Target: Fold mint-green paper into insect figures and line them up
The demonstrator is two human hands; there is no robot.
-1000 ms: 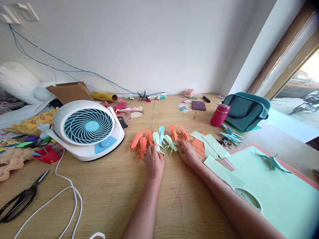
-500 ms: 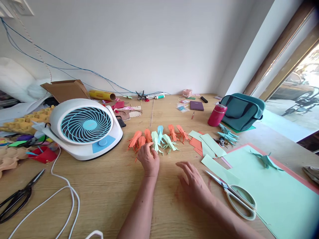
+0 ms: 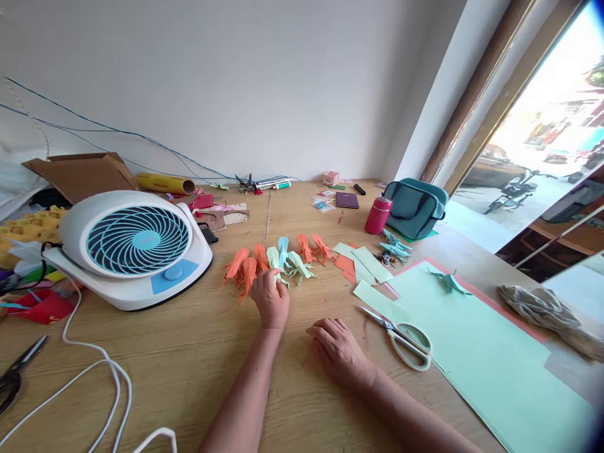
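My left hand (image 3: pixel 268 301) is closed at the front of a group of folded paper insects, its fingers and thumb pinched on a light-green paper insect (image 3: pixel 273 255) whose lower part they partly hide. Orange paper insects (image 3: pixel 236 264) stand to its left, and more orange ones (image 3: pixel 304 247) to the right, with a blue one (image 3: pixel 282 250) and another light-green one (image 3: pixel 299 265) between. My right hand (image 3: pixel 340 353) rests on the table, fingers curled in and nothing visible in them. Close to its right lie white-handled scissors (image 3: pixel 409 346) and light-green paper strips (image 3: pixel 380 302).
A white fan (image 3: pixel 136 245) stands on the left, its cord looping forward near black scissors (image 3: pixel 16 374). Large green sheets (image 3: pixel 491 352) cover the right side, bearing a teal paper insect (image 3: pixel 450 282). Behind are a pink bottle (image 3: pixel 378 215) and a teal bag (image 3: pixel 415 207).
The view has turned right, so things sit further left. My left hand has closed in on the light-green paper insect. My right hand has come down onto the table, its fingers curling in.
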